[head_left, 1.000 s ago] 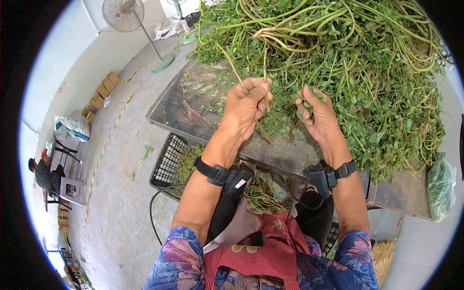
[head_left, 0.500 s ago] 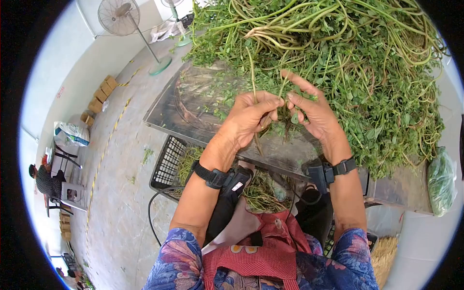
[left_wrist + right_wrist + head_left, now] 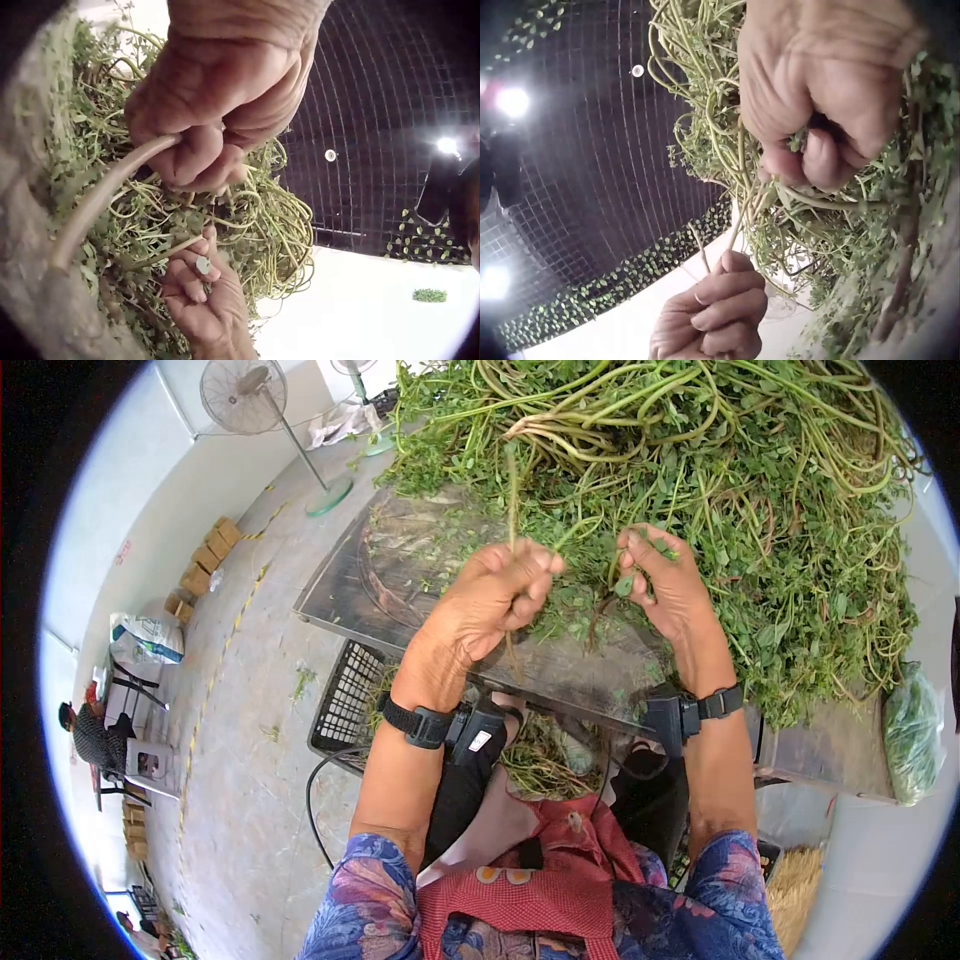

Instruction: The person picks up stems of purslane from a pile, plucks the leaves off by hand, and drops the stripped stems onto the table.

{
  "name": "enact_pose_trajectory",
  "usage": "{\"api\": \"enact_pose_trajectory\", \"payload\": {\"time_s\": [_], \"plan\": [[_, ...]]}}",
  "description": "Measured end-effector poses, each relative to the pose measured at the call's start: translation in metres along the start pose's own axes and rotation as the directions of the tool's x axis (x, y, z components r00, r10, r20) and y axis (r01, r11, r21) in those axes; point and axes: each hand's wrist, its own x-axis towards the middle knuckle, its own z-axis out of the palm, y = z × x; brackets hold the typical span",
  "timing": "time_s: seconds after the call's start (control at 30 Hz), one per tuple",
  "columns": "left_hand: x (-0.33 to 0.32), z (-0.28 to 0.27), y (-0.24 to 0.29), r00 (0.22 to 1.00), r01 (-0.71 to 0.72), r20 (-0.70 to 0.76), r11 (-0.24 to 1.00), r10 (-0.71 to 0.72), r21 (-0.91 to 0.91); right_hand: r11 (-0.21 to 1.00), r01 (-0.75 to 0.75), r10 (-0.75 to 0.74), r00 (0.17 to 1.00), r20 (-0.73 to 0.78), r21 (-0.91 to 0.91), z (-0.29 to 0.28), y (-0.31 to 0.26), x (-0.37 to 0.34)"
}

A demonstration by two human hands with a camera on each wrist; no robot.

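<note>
My left hand [image 3: 500,598] pinches a long pale plant stem [image 3: 514,500], upright and blurred in the head view. In the left wrist view the thick lower end of that stem [image 3: 112,184] sticks out from the curled fingers. A thinner green stem [image 3: 578,530] also slants up from the left fingertips. My right hand [image 3: 668,585], a little to the right, grips a leafy sprig [image 3: 608,572] between thumb and fingers; its stem [image 3: 832,202] shows below the fingers in the right wrist view. Both hands are apart, above the near edge of a dark wooden table [image 3: 440,625].
A large heap of leafy green stems [image 3: 780,560] covers the table's back and right. Below the table stands a black plastic crate [image 3: 345,700] beside loose stems [image 3: 550,760]. A filled plastic bag [image 3: 912,740] lies at far right. A standing fan [image 3: 330,495] is at back left.
The hands came together at the stems half a second ago, and the right forefinger was stretched out. Now they have drawn apart, the left going left, and the right fingers are curled in.
</note>
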Motion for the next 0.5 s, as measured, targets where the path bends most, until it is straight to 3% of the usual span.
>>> {"api": "enact_pose_trajectory", "payload": {"time_s": [0.03, 0.1, 0.13, 0.2, 0.27, 0.33, 0.37, 0.5], "plan": [[0.001, -0.004, 0.001, 1.000, 0.000, 0.000, 1.000, 0.000, 0.000, 1.000, 0.000, 0.000, 1.000, 0.000, 0.000, -0.003, 0.000, 0.000], [0.005, -0.013, 0.003, 0.994, -0.082, -0.093, 0.979, 0.066, -0.186, 0.961, -0.010, -0.003, 0.999, 0.046, 0.276, -0.008, -0.001, 0.001], [0.006, -0.012, 0.000, 0.994, -0.082, -0.092, 0.979, 0.065, -0.186, 0.961, -0.010, -0.003, 0.999, 0.046, 0.276, -0.008, -0.001, 0.001], [0.006, -0.009, -0.006, 0.975, -0.159, -0.169, 0.985, 0.145, -0.069, 0.932, -0.064, 0.016, 0.990, 0.137, 0.357, -0.008, -0.001, -0.001], [0.005, -0.004, -0.009, 0.990, -0.077, -0.119, 0.997, 0.074, -0.027, 0.927, -0.088, 0.027, 0.985, 0.168, 0.364, -0.004, -0.001, -0.002], [0.008, 0.019, -0.017, 0.980, -0.150, -0.087, 0.946, 0.181, 0.289, 0.923, -0.109, 0.038, 0.980, 0.196, 0.369, 0.000, -0.001, -0.004], [0.017, 0.018, -0.031, 0.965, -0.254, -0.021, 0.947, 0.263, 0.194, 0.930, -0.123, 0.055, 0.978, 0.201, 0.346, 0.001, -0.002, -0.004], [0.016, 0.021, -0.029, 0.984, -0.174, 0.001, 0.947, 0.181, 0.270, 0.945, -0.116, 0.067, 0.984, 0.167, 0.306, 0.008, -0.003, -0.007]]}}
